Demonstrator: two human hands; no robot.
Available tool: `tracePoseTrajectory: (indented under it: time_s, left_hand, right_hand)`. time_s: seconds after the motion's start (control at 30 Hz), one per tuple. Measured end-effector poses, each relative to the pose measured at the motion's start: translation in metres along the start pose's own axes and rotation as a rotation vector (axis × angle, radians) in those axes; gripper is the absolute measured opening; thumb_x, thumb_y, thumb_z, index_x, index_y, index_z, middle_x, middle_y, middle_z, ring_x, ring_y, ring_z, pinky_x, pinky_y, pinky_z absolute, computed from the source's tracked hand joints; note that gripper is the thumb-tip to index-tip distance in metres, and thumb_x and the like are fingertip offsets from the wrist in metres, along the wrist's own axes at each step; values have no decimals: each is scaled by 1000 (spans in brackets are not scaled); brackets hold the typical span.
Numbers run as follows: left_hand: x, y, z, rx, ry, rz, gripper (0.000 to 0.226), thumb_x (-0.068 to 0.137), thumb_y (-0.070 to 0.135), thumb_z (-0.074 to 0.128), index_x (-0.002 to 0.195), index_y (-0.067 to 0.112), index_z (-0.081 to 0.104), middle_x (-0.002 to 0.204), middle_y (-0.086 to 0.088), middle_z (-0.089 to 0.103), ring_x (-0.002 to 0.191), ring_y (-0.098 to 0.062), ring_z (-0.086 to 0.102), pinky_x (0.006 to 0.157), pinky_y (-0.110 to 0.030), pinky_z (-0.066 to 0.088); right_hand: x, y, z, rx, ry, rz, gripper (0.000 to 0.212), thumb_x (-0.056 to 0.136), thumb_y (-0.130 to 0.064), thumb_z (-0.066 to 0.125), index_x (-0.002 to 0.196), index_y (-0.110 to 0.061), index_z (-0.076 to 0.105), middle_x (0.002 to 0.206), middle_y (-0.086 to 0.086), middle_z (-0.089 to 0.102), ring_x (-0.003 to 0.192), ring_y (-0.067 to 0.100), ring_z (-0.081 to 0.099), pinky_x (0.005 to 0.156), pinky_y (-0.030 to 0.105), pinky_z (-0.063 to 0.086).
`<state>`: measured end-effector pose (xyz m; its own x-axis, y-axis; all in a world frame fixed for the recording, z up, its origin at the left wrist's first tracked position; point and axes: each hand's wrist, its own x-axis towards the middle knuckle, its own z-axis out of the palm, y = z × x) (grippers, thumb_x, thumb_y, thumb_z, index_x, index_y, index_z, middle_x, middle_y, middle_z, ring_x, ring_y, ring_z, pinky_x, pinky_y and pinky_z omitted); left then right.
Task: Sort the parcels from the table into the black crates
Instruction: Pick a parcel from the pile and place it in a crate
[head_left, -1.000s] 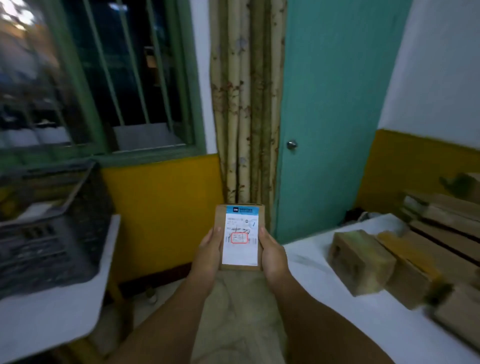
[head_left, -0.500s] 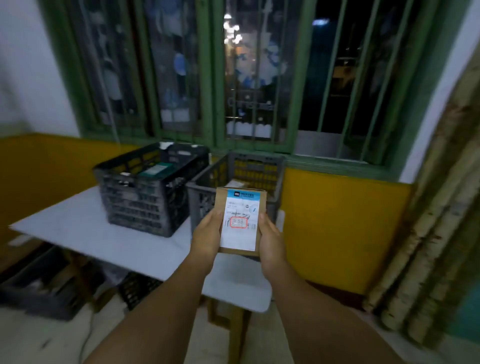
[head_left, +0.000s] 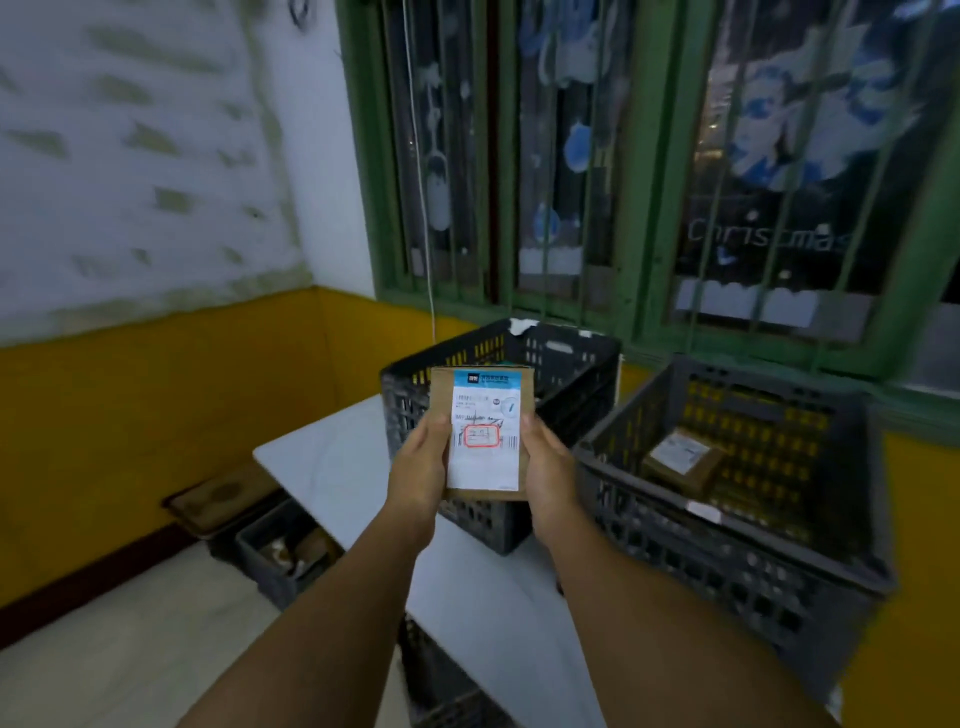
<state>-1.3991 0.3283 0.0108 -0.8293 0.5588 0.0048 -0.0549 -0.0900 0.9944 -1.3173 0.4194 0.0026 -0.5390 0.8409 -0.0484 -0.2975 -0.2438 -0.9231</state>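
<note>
- We hold the parcel (head_left: 485, 434) upright, label facing us, left hand (head_left: 418, 470) and right hand (head_left: 549, 467) each curled round one side edge.
- It hangs before the left crate (head_left: 571, 374) on the white bench (head_left: 332, 457).
- The right crate (head_left: 737, 551) contains another parcel (head_left: 680, 460).

A small brown cardboard parcel (head_left: 485, 431) is held upright in the air, its white shipping label (blue band on top, red box marked near the middle) facing the camera. Behind it two black slatted crates stand side by side on the white table (head_left: 332, 462): the left crate (head_left: 566, 374), and the right crate (head_left: 737, 525) with another labelled brown parcel (head_left: 683, 460) lying inside.
</note>
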Motion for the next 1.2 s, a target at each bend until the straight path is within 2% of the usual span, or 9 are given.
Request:
tracePoseTrajectory:
  time_s: [0.1, 0.27, 0.37, 0.43, 0.6, 0.7, 0.83, 1.0, 1.2]
  left_hand:
    - [46, 17, -6, -10, -15, 46, 34, 101, 50, 44, 119, 32, 66, 100, 4, 77, 91, -17, 74, 81, -37, 59]
    - [109, 24, -18, -30, -38, 86, 35, 101, 49, 43, 125, 32, 62, 104, 2, 76, 94, -18, 74, 87, -43, 59]
    - [147, 21, -22, -58, -47, 109, 35, 101, 43, 47, 130, 29, 59, 107, 2, 75, 94, -17, 74, 84, -41, 60]
    - [177, 20, -28, -110, -55, 97, 37, 99, 39, 52, 134, 26, 57, 109, -1, 75, 95, -19, 73, 83, -41, 60]
    - [265, 27, -38, -63, -174, 70, 42, 96, 47, 55, 135, 30, 56, 106, 1, 75, 93, -20, 74, 86, -47, 59]
    - [308, 35, -32, -86, -261, 52, 34, 100, 38, 53, 132, 28, 59, 104, 0, 76, 91, -20, 74, 78, -38, 60]
    - [347, 28, -8, -48, -353, -20, 36, 101, 39, 51, 134, 26, 58, 105, 1, 76, 88, -17, 75, 68, -31, 57]
    - [383, 15, 34, -14, -462, -59, 24, 102, 37, 49, 119, 31, 64, 99, 6, 76, 81, -11, 74, 60, -22, 53]
    - [422, 2, 84, 51, -510, -173, 27, 102, 36, 49, 121, 24, 64, 103, -1, 76, 92, -22, 72, 78, -38, 58]
  right_hand:
    - [43, -10, 27, 24, -50, -19, 25, 100, -25, 57, 122, -18, 67, 90, -1, 74, 75, 14, 71, 60, 23, 57]
    - [101, -4, 63, 12, -70, -37, 21, 99, -26, 58, 118, -25, 67, 86, -4, 75, 78, 17, 72, 68, 29, 58]
    - [135, 3, 82, 28, -68, -46, 14, 99, -23, 59, 110, -27, 67, 91, -2, 75, 80, 16, 72, 69, 28, 59]
    - [157, 8, 96, 8, -61, -68, 18, 98, -23, 59, 114, -22, 69, 98, 1, 76, 87, 20, 73, 79, 35, 60]
    - [211, 14, 134, 5, 59, -131, 29, 98, -25, 60, 126, -20, 66, 95, -3, 76, 88, 19, 73, 75, 33, 59]
    - [241, 15, 145, 2, 143, -168, 31, 98, -26, 60, 129, -21, 66, 94, -5, 76, 87, 19, 73, 76, 34, 59]
    - [273, 17, 140, 11, 242, -172, 29, 99, -25, 58, 127, -21, 65, 99, 0, 76, 85, 18, 74, 72, 32, 60]
    - [319, 19, 114, 9, 354, -186, 29, 100, -27, 58, 126, -17, 65, 93, -1, 76, 84, 19, 73, 74, 35, 58]
    - [374, 16, 83, -77, 406, -141, 29, 100, -25, 57, 127, -14, 64, 91, -2, 73, 81, 17, 71, 65, 27, 55]
